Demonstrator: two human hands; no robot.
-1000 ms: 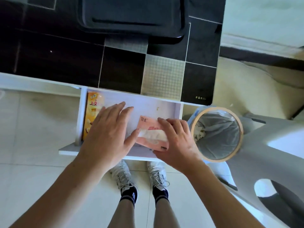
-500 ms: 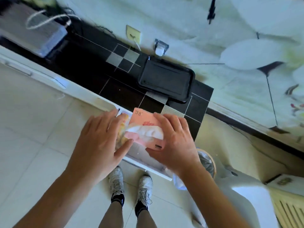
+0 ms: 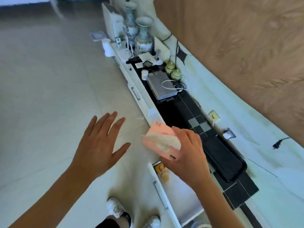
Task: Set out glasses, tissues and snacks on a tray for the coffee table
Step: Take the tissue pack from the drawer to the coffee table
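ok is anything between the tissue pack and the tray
Nothing visible. The right hand holds the tissue pack just left of the black tray, and the tray's surface looks bare. The left hand is off to the side.

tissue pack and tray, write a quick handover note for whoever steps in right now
Right hand grips the pink tissue pack, lifted above the open drawer.
Left hand is open, fingers spread over the floor, holding nothing.
The black tray sits on the dark cabinet top, nothing on it.
An orange snack box lies in the drawer.
Done: tissues taken out of the drawer.
Left: put tissues on the tray, add snacks and glasses (no glasses in view), close the drawer.
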